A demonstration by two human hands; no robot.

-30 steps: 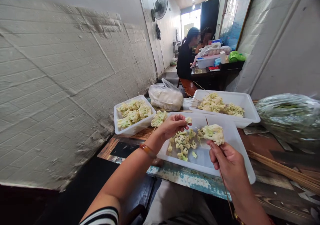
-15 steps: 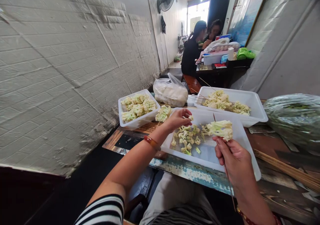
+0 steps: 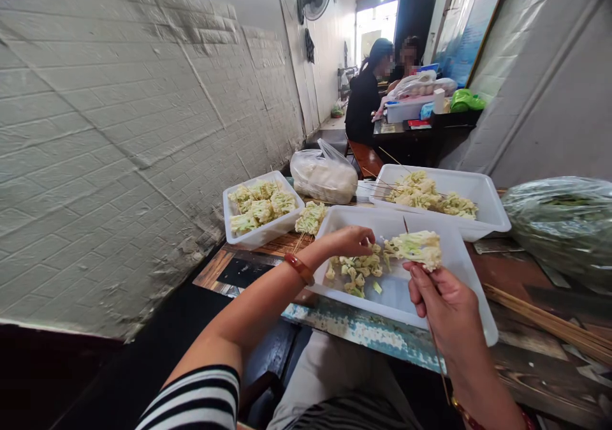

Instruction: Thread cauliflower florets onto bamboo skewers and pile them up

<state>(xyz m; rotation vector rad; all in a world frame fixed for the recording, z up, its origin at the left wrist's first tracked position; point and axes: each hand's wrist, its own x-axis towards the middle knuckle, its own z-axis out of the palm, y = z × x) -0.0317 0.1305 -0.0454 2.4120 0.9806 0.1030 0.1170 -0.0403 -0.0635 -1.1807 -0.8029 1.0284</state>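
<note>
My right hand (image 3: pixel 442 309) is closed on a thin bamboo skewer (image 3: pixel 433 341) that carries a clump of cauliflower pieces (image 3: pixel 415 247) near its tip, held over a white plastic tray (image 3: pixel 471 302). My left hand (image 3: pixel 351 242) reaches into that tray with fingers curled down among the loose cauliflower florets (image 3: pixel 356 270); whether it grips one is hidden. A reddish bangle sits on my left wrist.
A smaller white tub (image 3: pixel 261 210) of skewered cauliflower stands at left, a larger tray (image 3: pixel 478 194) behind, a tied plastic bag (image 3: pixel 325 175) between them. A bag of greens (image 3: pixel 564 222) and loose skewers (image 3: pixel 549 321) lie at right. Two people sit at a far table.
My left hand has dropped from holding a small floret above the tray down into the pile of florets. The right hand keeps the loaded skewer almost still.
</note>
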